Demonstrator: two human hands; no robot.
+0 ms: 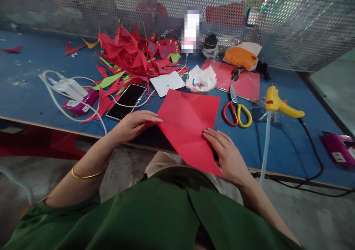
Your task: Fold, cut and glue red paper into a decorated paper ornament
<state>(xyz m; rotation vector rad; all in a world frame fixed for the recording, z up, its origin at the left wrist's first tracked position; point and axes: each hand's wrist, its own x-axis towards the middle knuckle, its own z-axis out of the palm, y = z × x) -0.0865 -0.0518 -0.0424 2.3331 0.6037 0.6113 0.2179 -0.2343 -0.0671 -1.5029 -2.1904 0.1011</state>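
Nearest the camera is the person's green shirt (133,213), cut off by the bottom edge and hiding most of the lap. From the left, white chargers (72,87) partly cover a purple power strip (91,96), and a heap of red paper cuttings (130,50) overlaps too thickly for single pieces to be told apart. The screen of the upright phone (192,30) is pixelated; farther right, a dark item (235,72) by the scissors (233,95) is hard to make out, and a second purple power strip (335,150) runs out of frame

The blue table (22,95) ends in a front edge just beyond the lap. A smartphone (127,101) lies just beyond the left hand (134,123); blue surface shows between the right hand (227,150) and the yellow glue gun (274,101)

The red paper sheet (188,124) lies between the hands, its far part over the table, its near corner past the edge. It is plain, angular and faintly creased. The left fingers are straight and close together at its left edge; the right fingers, slightly bent and close together, rest along its right edge. Whether either hand pinches it cannot be told, the thumbs being hidden
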